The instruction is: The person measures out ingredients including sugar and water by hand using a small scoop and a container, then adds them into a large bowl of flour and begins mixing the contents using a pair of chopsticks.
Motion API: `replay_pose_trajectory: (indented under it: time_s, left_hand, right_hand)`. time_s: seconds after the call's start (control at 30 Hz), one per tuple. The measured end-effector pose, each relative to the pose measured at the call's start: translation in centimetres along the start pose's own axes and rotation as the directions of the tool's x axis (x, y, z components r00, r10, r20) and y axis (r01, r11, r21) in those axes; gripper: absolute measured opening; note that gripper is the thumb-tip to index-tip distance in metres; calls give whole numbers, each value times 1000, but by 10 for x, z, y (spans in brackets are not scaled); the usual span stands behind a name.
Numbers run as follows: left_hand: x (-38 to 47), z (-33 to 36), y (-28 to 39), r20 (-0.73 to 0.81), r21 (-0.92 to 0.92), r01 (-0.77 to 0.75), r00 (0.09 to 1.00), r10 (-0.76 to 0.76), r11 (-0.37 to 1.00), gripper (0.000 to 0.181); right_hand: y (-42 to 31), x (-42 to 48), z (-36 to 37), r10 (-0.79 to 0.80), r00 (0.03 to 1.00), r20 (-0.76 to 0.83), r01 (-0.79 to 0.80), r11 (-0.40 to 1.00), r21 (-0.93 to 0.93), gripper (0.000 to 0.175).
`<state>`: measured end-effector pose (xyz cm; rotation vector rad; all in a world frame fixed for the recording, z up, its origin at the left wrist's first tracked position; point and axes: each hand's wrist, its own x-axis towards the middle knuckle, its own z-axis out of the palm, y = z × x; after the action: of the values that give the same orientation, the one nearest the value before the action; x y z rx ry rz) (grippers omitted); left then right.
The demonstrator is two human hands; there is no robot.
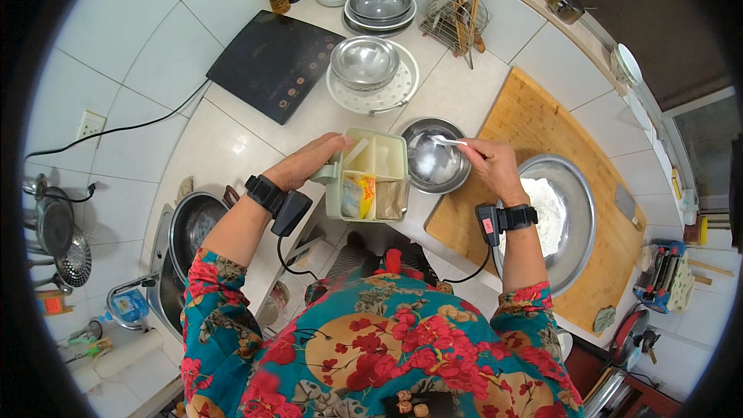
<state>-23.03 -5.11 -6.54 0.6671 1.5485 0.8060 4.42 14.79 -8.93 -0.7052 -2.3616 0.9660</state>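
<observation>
My left hand [313, 159] grips the handle side of a pale green plastic seasoning box [395, 157] with several compartments. White powder lies in its upper ones, packets in the lower ones. A small white spoon [444, 140] is in the fingers of my right hand [493, 162], over a round metal bowl [426, 174]. Some white granular stuff lies in that bowl, just right of the box. Beneath and beside my right forearm is a large metal basin [583, 215] of white flour [543, 209], resting on a wooden board [499, 116].
Behind the box stand a perforated white tray [348, 98] with metal bowls, a black induction cooktop [273, 64] and stacked bowls [380, 6]. A wire rack [453, 23] holds chopsticks. The sink [165, 284] with a metal pan [197, 220] is at left, a metal dough scraper [624, 203] at right.
</observation>
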Motion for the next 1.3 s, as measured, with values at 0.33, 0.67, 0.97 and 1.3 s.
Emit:
replay_pose_trajectory:
  time_s: [0.33,0.67,0.97,1.3]
  left_hand:
    - [5,11,27,79,84,-65,995,59,994,64]
    - [3,25,49,100,153,-90,992,76,984,73]
    - [17,27,36,56,199,-5,998,-7,980,75]
    - [14,20,34,66,126,-45,997,37,991,70]
  right_hand:
    - [-48,8,11,229,965,130,-262,875,407,14]
    - [-42,2,46,50,973,226,-68,995,74,17]
    - [-45,-8,48,439,853,282,-522,721,455,18]
    - [-12,-23,31,501,834,232,-488,471,735,20]
